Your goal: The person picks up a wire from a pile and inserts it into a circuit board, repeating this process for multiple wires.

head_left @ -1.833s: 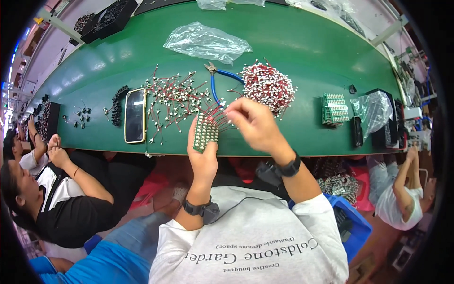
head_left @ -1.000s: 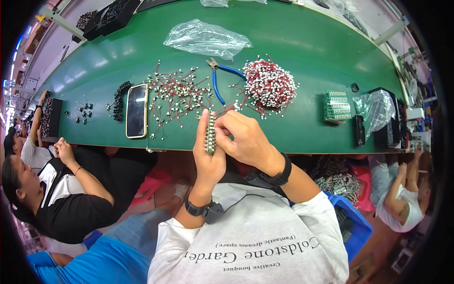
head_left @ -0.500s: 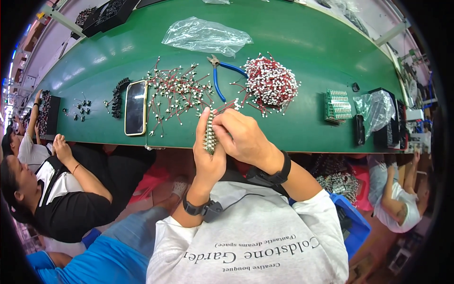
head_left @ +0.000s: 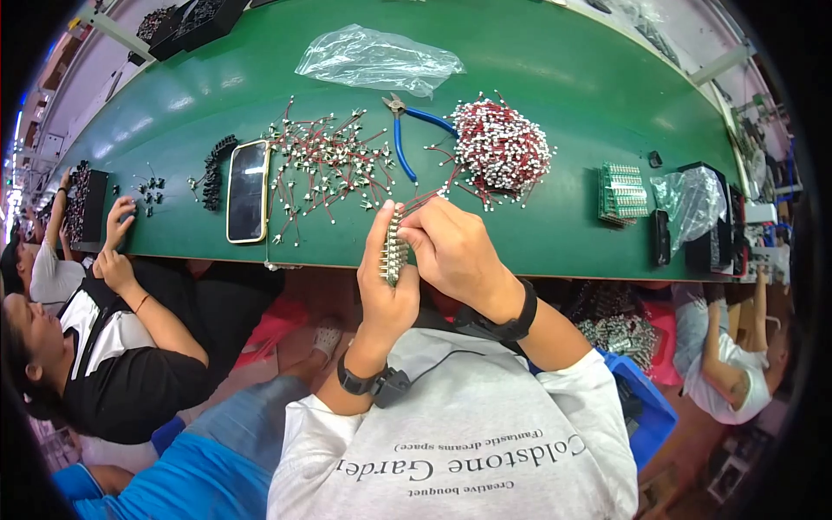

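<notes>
A narrow green circuit board strip [head_left: 393,253], lined with rows of small metal-and-white parts, stands upright in my left hand [head_left: 386,299], whose fingers and thumb close along its sides. Against the strip's upper right edge, my right hand [head_left: 455,251] is closed in a pinch; what its fingertips hold is hidden. Thin red wires [head_left: 420,202] show just beyond those fingertips. Farther off lie loose switch-like parts with red wires [head_left: 325,160], a heaped pile of white-tipped red wires [head_left: 503,152] and blue-handled cutting pliers [head_left: 399,143] with their jaws pointing away.
On the green table [head_left: 555,247] lie a phone [head_left: 248,192], a row of black parts [head_left: 213,178] and a clear plastic bag [head_left: 377,61]. Stacked circuit boards [head_left: 622,192] and a black box [head_left: 706,217] stand right. A co-worker [head_left: 130,321] sits at left.
The strip in my left hand has turned slightly, showing more of its parts. My right hand stays pinched beside it. At left, a co-worker's hand has come up to the table edge.
</notes>
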Demonstrator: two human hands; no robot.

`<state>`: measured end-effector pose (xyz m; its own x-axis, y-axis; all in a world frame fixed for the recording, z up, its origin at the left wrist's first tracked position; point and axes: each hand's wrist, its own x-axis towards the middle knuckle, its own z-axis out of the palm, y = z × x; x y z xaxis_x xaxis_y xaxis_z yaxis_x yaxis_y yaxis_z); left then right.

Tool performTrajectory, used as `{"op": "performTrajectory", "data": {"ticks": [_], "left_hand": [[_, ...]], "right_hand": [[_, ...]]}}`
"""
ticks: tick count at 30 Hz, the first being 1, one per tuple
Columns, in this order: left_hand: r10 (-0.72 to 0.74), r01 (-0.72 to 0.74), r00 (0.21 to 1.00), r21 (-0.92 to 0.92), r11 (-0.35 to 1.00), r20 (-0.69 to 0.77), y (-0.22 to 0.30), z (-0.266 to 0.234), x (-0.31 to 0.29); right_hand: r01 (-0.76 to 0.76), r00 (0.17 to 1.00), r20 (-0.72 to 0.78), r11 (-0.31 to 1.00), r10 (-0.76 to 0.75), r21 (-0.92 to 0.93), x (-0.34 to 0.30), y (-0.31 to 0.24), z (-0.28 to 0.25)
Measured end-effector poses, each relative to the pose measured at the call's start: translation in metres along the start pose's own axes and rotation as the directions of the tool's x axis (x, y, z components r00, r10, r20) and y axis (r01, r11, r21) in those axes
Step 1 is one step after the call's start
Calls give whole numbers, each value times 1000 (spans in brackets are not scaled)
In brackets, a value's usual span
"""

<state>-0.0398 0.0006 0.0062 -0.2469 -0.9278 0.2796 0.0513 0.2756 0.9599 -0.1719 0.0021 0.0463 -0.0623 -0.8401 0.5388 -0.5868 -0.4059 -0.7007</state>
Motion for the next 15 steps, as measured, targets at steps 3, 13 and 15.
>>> {"op": "performTrajectory", "data": {"ticks": [3,13,15], "left_hand": [[10,-10,1000,-39,999,3,4,2,3],[-193,141,955,-224,964,-227,8,-9,22],[-203,153,958,-235,960,-204,8,-10,19]], "right_hand": [[5,1000,25,999,-6,49,2,6,0],[-510,841,451,714,299,479,-10,24,-26],[-462,851,463,771,247,439,-7,19,-31]]}}
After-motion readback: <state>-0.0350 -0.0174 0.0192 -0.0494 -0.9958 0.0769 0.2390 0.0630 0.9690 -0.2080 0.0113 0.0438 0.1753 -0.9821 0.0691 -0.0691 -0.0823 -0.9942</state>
